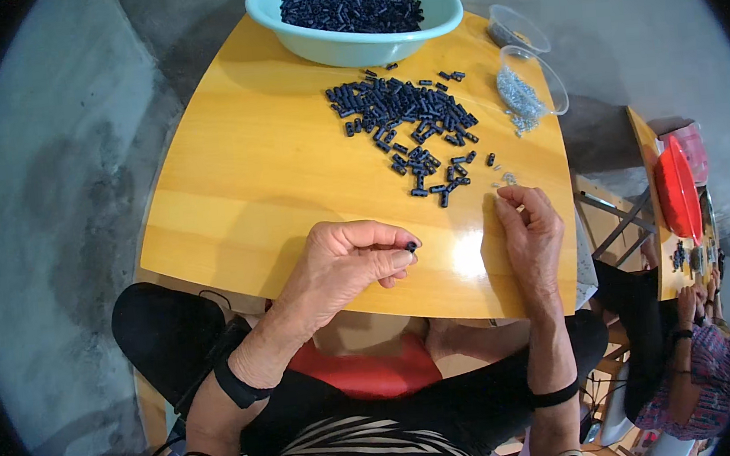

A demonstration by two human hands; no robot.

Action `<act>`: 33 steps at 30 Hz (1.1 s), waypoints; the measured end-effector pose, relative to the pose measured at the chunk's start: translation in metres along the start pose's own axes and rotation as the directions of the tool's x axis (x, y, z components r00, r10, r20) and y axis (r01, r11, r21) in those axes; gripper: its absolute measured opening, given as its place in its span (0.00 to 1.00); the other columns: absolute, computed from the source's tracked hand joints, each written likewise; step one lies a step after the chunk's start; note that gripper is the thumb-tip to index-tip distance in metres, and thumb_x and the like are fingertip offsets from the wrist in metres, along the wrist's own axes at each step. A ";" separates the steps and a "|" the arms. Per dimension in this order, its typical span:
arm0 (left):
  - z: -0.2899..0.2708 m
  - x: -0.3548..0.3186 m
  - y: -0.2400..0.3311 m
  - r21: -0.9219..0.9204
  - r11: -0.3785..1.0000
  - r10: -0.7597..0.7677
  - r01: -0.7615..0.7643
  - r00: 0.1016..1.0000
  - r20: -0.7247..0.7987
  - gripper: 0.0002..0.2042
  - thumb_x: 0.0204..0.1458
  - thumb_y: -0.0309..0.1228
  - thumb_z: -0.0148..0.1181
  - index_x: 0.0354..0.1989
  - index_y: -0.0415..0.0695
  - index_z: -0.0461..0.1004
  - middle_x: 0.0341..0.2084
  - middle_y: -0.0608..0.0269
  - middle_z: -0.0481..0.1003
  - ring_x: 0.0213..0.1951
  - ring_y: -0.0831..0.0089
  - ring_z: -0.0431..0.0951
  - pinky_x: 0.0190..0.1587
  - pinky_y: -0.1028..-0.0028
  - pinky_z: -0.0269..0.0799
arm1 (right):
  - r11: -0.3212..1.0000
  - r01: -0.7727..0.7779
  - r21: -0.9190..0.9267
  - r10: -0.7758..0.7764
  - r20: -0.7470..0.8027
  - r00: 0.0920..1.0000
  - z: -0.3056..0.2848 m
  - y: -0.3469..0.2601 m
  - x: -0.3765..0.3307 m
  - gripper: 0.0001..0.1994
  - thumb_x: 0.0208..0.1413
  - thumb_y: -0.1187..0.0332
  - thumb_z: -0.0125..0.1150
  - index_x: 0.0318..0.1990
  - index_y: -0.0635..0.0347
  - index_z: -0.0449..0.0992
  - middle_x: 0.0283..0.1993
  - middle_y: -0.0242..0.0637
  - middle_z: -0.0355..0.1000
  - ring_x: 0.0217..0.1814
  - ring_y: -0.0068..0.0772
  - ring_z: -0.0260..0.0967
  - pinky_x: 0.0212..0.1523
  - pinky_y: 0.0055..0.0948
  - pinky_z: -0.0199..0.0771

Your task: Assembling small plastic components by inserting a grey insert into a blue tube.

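Between the thumb and fingers of my left hand (354, 253) is a small black cylindrical plastic piece (411, 247), held just above the table's near part. My right hand (533, 224) is closed in a pinch over the table's right side; whatever its fingertips hold is too small to make out. Just beyond those fingertips lie a few tiny shiny pieces (509, 179). A loose heap of short black cylindrical pieces (402, 107) spreads over the table's middle and far part, with several strays toward my hands.
A light-blue basin (358, 50) full of similar black pieces stands at the table's (230, 179) far edge. Two clear plastic tubs sit far right; the nearer tub (559, 94) is tipped, small silvery parts (520, 97) spilling out. Further right, a co-worker (699, 372) sits at another table with a red basin (680, 192).
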State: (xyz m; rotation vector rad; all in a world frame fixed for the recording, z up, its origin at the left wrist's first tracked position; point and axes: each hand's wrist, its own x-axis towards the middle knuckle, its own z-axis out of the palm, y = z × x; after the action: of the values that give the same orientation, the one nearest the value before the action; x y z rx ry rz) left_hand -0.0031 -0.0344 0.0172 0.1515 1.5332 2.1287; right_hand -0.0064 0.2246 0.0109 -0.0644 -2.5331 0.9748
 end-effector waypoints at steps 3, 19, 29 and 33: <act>0.000 0.001 -0.002 0.025 1.000 0.007 -0.007 1.000 0.003 0.09 0.52 0.26 0.63 0.40 0.34 0.78 0.29 0.61 0.79 0.29 0.79 0.77 0.35 0.79 0.74 | 1.000 -0.015 0.015 0.015 -0.006 1.000 0.000 0.002 -0.002 0.05 0.50 0.78 0.62 0.35 0.65 0.76 0.30 0.40 0.73 0.29 0.31 0.72 0.31 0.27 0.71; 0.005 0.000 -0.008 0.044 0.998 0.048 -0.048 0.999 -0.004 0.09 0.52 0.23 0.62 0.41 0.35 0.78 0.24 0.66 0.77 0.25 0.85 0.73 0.30 0.83 0.72 | 0.968 0.159 -0.194 -0.163 -0.004 0.987 0.006 0.004 0.004 0.03 0.50 0.77 0.60 0.32 0.61 0.74 0.27 0.42 0.71 0.30 0.42 0.73 0.32 0.34 0.72; 0.006 0.002 -0.010 0.077 0.995 0.070 -0.069 0.997 -0.012 0.09 0.51 0.23 0.63 0.40 0.34 0.79 0.23 0.66 0.77 0.24 0.84 0.73 0.30 0.82 0.71 | 0.982 0.078 0.174 -0.091 0.068 0.994 0.007 -0.012 -0.016 0.05 0.56 0.77 0.56 0.38 0.61 0.75 0.30 0.33 0.73 0.24 0.25 0.66 0.25 0.27 0.67; 0.007 0.003 -0.011 0.108 0.990 0.093 -0.090 0.995 -0.027 0.09 0.52 0.23 0.63 0.40 0.35 0.79 0.22 0.67 0.77 0.23 0.85 0.72 0.28 0.82 0.71 | 0.563 -0.529 0.635 0.275 0.460 0.844 0.002 -0.046 -0.023 0.06 0.60 0.74 0.54 0.42 0.63 0.75 0.31 0.27 0.72 0.21 0.12 0.57 0.20 0.15 0.54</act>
State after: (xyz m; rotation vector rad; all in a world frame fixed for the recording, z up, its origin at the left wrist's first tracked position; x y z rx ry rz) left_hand 0.0006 -0.0244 0.0090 0.2302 1.6898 2.1285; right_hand 0.0189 0.1846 0.0306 -0.2882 -2.1737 2.3328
